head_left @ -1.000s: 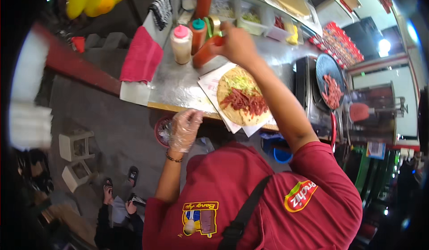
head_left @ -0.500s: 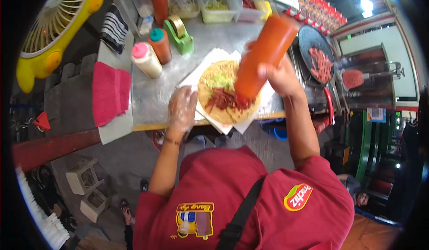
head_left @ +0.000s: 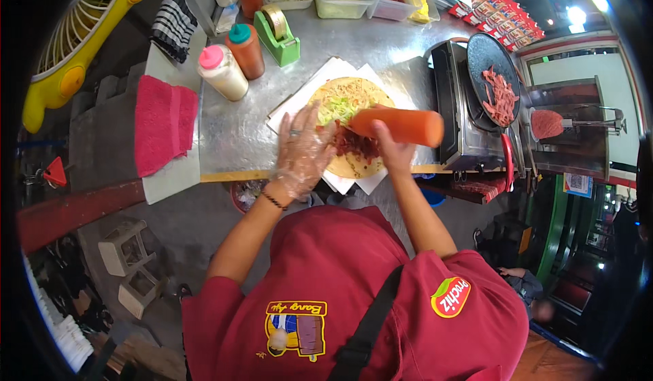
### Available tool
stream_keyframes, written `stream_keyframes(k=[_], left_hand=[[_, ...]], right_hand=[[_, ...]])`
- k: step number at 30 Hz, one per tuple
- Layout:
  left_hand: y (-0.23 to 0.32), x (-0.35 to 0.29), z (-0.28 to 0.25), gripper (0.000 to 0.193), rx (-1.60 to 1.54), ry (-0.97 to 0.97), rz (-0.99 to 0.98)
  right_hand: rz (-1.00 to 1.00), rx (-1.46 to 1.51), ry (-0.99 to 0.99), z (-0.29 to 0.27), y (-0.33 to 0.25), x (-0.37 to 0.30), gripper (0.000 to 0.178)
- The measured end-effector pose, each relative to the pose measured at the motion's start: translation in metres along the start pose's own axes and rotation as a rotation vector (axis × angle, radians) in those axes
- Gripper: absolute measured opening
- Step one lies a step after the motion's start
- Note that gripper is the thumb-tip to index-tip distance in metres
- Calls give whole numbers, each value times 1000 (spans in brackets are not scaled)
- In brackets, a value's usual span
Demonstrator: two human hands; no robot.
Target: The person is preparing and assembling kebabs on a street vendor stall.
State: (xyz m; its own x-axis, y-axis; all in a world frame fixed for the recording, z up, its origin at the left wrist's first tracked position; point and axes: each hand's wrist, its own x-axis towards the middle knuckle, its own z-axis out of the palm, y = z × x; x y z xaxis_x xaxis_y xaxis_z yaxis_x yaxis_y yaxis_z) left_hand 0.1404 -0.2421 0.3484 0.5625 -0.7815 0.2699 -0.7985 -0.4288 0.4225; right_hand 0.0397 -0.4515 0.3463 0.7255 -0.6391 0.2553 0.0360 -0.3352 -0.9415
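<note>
A round flatbread (head_left: pixel 360 167) lies on white paper (head_left: pixel 282 111) on the metal counter, topped with shredded lettuce (head_left: pixel 335 109) and dark red meat strips (head_left: pixel 359 147). My right hand (head_left: pixel 396 151) grips an orange squeeze bottle (head_left: pixel 408 125), tipped nearly level with its narrow end over the fillings. In a clear plastic glove, my left hand (head_left: pixel 301 148) rests at the flatbread's left side. Its fingers are stretched out and apart, the tips by the lettuce and meat; nothing shows in its grasp.
A pink-capped white bottle (head_left: pixel 223 75), a teal-capped bottle (head_left: pixel 246 51) and a green tape dispenser (head_left: pixel 279 37) stand at left. Filling tubs (head_left: pixel 343 3) line the back. At right, a stove (head_left: pixel 450 102) carries a dark pan (head_left: pixel 486 54) with meat strips.
The squeeze bottle has swung from upright to nearly level, its base now pointing right. My left hand has moved right, from the paper's edge onto the flatbread's side. The view has shifted slightly.
</note>
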Motion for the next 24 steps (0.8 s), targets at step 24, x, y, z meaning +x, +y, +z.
stream_keyframes(k=[24], left_hand=[[-77,13,50,42,-865,-26,-683]], right_hand=[[-64,57,-173,-11,3,14,42]])
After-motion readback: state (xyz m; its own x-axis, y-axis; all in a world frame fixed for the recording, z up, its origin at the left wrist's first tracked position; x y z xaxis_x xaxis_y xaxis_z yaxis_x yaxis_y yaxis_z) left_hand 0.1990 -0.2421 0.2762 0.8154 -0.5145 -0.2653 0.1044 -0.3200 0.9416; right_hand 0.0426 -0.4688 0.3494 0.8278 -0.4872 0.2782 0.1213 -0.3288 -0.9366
